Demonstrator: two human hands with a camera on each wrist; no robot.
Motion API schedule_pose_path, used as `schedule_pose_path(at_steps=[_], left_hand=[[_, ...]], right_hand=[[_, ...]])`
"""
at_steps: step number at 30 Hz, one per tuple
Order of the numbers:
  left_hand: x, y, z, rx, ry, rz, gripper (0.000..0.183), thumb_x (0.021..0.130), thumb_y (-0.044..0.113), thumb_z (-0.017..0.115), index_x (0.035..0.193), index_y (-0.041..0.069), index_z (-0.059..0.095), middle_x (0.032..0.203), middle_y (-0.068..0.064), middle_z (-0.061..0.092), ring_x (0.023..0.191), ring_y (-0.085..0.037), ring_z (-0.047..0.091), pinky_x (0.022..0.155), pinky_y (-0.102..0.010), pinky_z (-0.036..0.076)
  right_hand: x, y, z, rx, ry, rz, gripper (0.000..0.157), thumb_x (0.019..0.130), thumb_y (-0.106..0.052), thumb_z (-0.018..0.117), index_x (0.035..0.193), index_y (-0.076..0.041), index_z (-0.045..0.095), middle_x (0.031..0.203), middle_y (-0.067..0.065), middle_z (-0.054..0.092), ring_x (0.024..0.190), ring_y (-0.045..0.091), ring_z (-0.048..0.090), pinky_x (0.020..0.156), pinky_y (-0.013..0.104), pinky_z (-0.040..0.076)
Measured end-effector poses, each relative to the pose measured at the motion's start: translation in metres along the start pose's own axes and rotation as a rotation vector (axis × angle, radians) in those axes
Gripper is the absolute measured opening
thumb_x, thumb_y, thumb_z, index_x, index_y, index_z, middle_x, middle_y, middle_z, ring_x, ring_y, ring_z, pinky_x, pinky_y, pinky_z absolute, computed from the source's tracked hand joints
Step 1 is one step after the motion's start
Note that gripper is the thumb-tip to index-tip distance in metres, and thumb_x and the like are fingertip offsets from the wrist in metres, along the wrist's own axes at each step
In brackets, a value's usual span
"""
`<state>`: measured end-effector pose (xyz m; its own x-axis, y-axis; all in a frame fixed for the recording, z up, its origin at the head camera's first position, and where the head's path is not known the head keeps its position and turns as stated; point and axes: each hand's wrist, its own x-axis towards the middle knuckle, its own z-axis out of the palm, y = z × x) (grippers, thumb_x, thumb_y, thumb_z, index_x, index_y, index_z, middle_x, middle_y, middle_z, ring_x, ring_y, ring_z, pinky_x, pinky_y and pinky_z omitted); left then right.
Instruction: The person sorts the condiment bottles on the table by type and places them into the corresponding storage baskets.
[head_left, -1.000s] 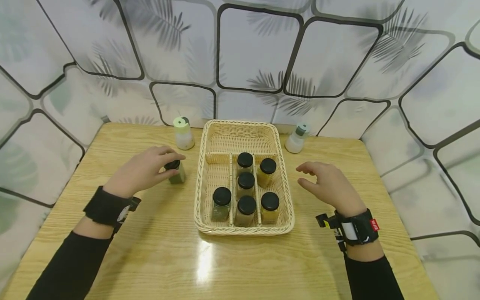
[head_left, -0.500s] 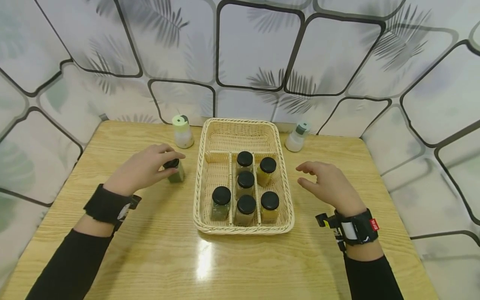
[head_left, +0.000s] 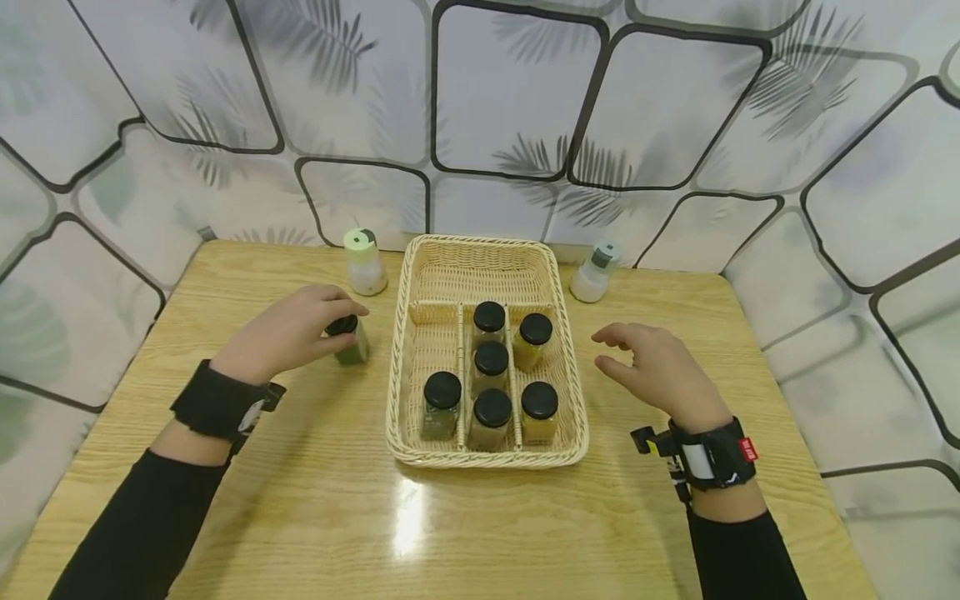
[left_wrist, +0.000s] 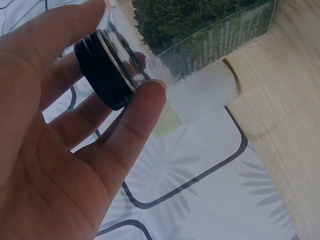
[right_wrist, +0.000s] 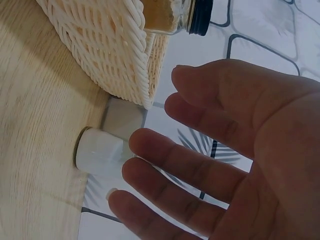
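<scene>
- At the far left, a pale wall patterned with dark outlines and faint leaves edged the desk; the same pattern ran across the back and down the right.
- The desk was light wood grain, with a bright reflection on it just in front of the basket.
- My left hand, a black strap round its wrist, pinched a green-filled jar by its neck and black lid, left of the basket; I could not tell whether its base touched the desk.
- Behind that jar, near the wall, stood a white bottle with a yellow-green top.
- The wicker basket sat mid-desk, its left rim between my jar and the compartments.
- Its front left compartment held one dark green jar, the middle one three black-lidded jars in a row, the right one two yellow jars, apart.
- Right of the basket, towards the back, stood a white bottle with a pale blue-green top.
- My right hand hung near the basket's right side, fingers loosely bent, holding nothing.
</scene>
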<state>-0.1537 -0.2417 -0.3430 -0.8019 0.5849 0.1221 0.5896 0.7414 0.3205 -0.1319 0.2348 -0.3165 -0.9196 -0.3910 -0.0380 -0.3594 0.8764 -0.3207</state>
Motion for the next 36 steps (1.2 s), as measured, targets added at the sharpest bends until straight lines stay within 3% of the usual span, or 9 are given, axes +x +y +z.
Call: schedule_pose_path(at_steps=[20,31,36], left_hand=[[-0.001,0.003,-0.001,0.023,0.021,0.068,0.032,0.085,0.009,0.078,0.116,0.003,0.071,0.108,-0.011,0.069,0.1,-0.03,0.064,0.087,-0.045,0.056],[-0.003,0.023,-0.02,0.004,0.055,0.093,0.033,0.088,0.01,0.076,0.12,0.005,0.069,0.113,-0.011,0.069,0.101,-0.028,0.065,0.084,-0.043,0.056],[-0.003,0.032,-0.028,0.021,0.102,0.145,0.033,0.086,0.01,0.078,0.118,0.006,0.07,0.112,-0.01,0.069,0.101,-0.029,0.065,0.085,-0.043,0.057]], right_hand=[[-0.003,0.004,0.001,-0.003,-0.001,0.009,0.032,0.096,-0.025,0.067,0.125,-0.011,0.067,0.123,0.01,0.069,0.109,0.035,0.065,0.09,0.053,0.054],[-0.003,0.004,0.0,-0.003,0.001,0.005,0.032,0.096,-0.025,0.066,0.125,-0.01,0.067,0.124,0.011,0.069,0.11,0.035,0.065,0.091,0.053,0.054],[-0.005,0.002,0.0,0.014,-0.009,0.012,0.033,0.097,-0.024,0.066,0.126,-0.01,0.067,0.125,0.011,0.068,0.111,0.037,0.064,0.091,0.053,0.054]])
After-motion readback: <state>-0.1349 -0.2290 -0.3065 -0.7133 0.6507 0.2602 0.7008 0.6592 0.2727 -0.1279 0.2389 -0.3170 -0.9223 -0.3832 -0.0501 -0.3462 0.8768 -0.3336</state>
